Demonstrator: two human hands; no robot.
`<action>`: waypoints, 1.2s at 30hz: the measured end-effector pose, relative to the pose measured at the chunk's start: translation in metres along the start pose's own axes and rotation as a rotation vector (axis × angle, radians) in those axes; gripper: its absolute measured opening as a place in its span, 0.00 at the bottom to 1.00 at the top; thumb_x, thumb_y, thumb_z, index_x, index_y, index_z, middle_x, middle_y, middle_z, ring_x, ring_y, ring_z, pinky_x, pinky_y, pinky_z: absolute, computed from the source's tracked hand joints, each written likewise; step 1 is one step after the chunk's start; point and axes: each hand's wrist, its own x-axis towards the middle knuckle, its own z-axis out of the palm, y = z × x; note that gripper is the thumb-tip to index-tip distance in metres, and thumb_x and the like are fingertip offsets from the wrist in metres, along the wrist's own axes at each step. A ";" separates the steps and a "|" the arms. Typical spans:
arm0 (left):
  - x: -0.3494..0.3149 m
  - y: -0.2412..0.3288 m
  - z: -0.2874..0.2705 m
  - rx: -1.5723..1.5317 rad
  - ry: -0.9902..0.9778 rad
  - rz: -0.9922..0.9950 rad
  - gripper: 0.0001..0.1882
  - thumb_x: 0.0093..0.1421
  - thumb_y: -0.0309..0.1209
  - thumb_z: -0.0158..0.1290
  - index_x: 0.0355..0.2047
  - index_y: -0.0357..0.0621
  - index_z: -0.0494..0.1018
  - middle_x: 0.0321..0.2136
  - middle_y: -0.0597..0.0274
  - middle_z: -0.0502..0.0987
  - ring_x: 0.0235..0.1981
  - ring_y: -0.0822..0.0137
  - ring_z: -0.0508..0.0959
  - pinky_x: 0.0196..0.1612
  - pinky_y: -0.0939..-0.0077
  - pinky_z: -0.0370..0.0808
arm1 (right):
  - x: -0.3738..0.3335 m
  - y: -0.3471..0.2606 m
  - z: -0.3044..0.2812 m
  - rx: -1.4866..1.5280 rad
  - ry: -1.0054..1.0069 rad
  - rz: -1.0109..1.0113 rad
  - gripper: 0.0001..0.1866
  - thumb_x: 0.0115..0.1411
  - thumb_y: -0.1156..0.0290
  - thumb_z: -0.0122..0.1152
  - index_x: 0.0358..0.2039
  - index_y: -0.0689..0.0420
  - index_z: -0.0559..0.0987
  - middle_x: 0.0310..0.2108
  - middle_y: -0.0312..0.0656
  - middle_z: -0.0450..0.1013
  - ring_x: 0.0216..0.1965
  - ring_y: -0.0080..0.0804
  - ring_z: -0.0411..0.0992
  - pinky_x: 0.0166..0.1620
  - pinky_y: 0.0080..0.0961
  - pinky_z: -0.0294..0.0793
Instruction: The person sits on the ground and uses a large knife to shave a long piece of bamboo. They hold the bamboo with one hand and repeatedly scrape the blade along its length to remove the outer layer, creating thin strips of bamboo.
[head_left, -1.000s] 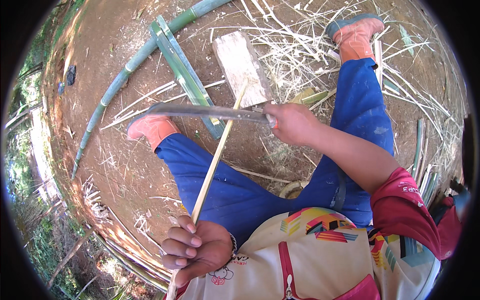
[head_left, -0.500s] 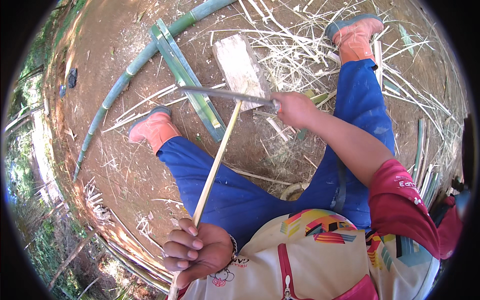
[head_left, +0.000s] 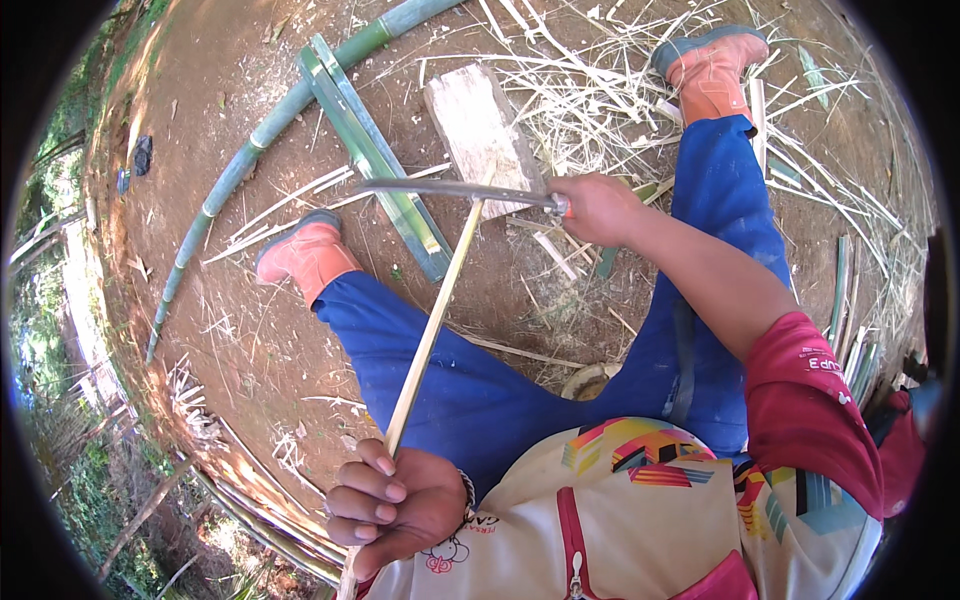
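Observation:
My left hand [head_left: 400, 505] is closed around the lower part of a thin, pale bamboo strip [head_left: 425, 350], palm turned upward. The strip slants up and away from me to a wooden block [head_left: 478, 125] lying on the ground. My right hand [head_left: 600, 210] grips the handle of a machete [head_left: 450, 187], whose long dark blade points left. The blade lies across the strip close to its far end, over the near edge of the block. A short bit of the strip shows beyond the blade.
Two split green bamboo pieces [head_left: 375, 160] lean over a long bamboo pole [head_left: 265, 133] at the left. Pale shavings [head_left: 600, 110] cover the ground beyond the block. My legs in blue trousers [head_left: 450, 350] and orange boots [head_left: 305, 258] spread on both sides.
The machete's blade has tilted slightly, and my right hand has shifted a little to the right and nearer. My left hand and the strip stay almost in place.

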 end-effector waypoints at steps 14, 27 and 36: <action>0.001 0.000 0.006 0.002 -0.011 0.008 0.22 0.71 0.55 0.43 0.33 0.50 0.63 0.24 0.71 0.61 0.25 0.73 0.64 0.38 0.70 0.64 | 0.010 0.020 -0.008 0.021 -0.043 0.122 0.25 0.55 0.70 0.59 0.56 0.51 0.74 0.40 0.51 0.79 0.45 0.49 0.78 0.49 0.43 0.77; -0.003 0.002 0.005 0.019 -0.003 0.013 0.22 0.71 0.55 0.43 0.33 0.50 0.64 0.24 0.72 0.60 0.25 0.73 0.64 0.37 0.70 0.64 | 0.005 0.019 -0.001 0.072 0.006 0.103 0.20 0.53 0.70 0.59 0.48 0.53 0.77 0.38 0.52 0.78 0.42 0.51 0.78 0.46 0.47 0.77; 0.002 -0.002 0.004 -0.039 -0.033 0.001 0.23 0.70 0.57 0.44 0.31 0.50 0.63 0.23 0.71 0.61 0.23 0.73 0.64 0.37 0.70 0.64 | 0.008 0.029 0.008 0.050 0.024 0.168 0.23 0.55 0.69 0.58 0.54 0.51 0.75 0.38 0.52 0.78 0.43 0.51 0.78 0.47 0.46 0.77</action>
